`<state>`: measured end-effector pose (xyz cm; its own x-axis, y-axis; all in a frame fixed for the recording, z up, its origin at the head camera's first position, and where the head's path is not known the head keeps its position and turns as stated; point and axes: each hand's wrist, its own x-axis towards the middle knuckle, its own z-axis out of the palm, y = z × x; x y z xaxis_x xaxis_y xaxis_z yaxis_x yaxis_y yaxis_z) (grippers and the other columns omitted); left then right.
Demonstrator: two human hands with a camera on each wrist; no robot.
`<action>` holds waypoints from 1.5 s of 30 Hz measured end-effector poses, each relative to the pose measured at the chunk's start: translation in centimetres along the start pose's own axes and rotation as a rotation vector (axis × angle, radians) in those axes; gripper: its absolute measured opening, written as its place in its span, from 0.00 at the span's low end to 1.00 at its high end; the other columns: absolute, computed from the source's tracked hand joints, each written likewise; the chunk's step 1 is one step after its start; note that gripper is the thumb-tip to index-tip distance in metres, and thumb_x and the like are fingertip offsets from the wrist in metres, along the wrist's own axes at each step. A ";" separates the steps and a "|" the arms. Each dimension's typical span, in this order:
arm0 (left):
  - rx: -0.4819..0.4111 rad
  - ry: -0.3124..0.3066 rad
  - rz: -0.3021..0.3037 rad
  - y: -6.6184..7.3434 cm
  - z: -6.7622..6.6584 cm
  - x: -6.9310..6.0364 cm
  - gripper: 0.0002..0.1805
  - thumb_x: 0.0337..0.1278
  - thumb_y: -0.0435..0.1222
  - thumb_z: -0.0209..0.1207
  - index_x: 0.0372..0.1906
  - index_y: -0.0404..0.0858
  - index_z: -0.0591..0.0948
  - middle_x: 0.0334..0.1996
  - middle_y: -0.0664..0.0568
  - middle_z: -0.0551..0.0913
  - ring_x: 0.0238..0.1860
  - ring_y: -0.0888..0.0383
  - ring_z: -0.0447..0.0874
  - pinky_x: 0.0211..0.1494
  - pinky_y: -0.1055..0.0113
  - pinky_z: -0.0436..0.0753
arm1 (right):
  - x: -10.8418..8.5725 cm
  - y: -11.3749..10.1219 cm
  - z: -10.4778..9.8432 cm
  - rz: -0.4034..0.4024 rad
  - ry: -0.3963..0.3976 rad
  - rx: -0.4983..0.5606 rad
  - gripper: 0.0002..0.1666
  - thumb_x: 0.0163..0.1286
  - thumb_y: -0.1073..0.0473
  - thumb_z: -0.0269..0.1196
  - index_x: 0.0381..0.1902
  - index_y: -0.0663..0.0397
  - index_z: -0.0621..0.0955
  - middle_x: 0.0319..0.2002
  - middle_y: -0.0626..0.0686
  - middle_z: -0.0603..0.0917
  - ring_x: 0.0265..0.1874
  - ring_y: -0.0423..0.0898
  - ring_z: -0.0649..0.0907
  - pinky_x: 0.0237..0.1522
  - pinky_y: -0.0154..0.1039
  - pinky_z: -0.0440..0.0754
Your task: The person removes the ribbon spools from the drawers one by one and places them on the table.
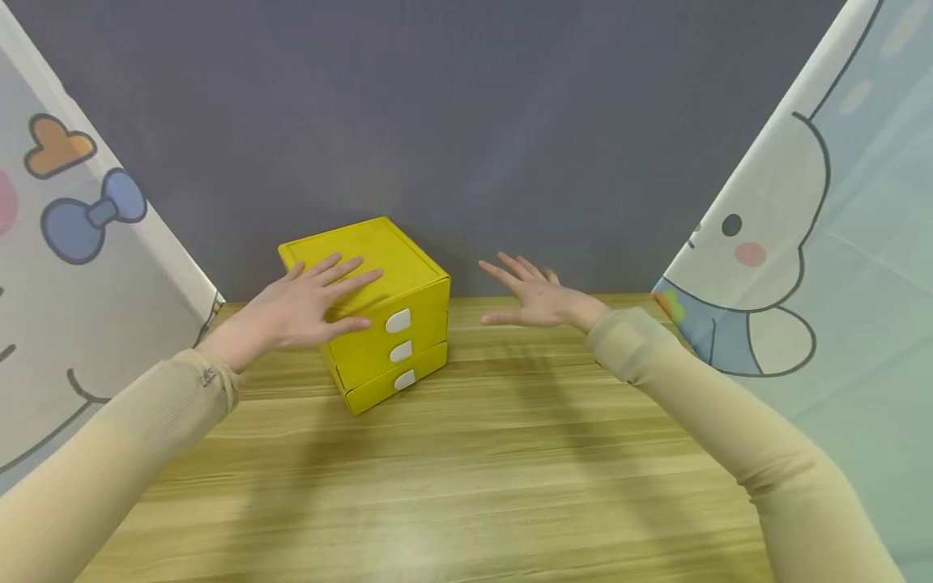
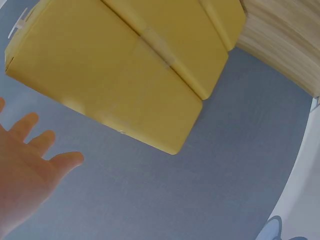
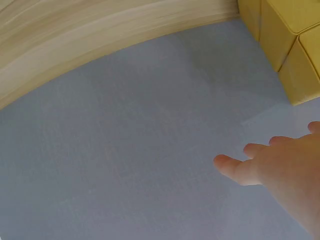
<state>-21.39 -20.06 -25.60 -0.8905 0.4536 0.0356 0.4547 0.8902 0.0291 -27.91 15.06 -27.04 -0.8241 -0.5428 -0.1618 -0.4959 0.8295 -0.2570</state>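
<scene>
Sleeves (image 1: 117,441) lead to left hand (image 1: 302,304), by the box (image 1: 397,271) at nine o'clock, and right hand (image 1: 535,298) at three, both spread, empty. Approach step, likely; gripping needs both closer.

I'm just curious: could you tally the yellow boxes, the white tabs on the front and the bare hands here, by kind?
Yellow box: 1
White tabs: 3
Hands (left hand, right hand): 2
Total: 6
</scene>
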 end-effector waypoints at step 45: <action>0.025 0.186 0.180 -4.1 4.6 -2.0 0.50 0.44 0.49 0.71 0.74 0.58 0.57 0.75 0.46 0.58 0.76 0.39 0.51 0.73 0.31 0.51 | 4.2 -8.8 8.5 -0.502 0.665 -0.234 0.40 0.59 0.45 0.68 0.66 0.51 0.69 0.63 0.60 0.69 0.61 0.54 0.72 0.58 0.46 0.81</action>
<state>-21.60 -24.41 -30.35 -0.7758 0.5911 0.2208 0.6026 0.7978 -0.0184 -24.63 4.35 -33.55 -0.4451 -0.7231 0.5282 -0.8277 0.5573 0.0656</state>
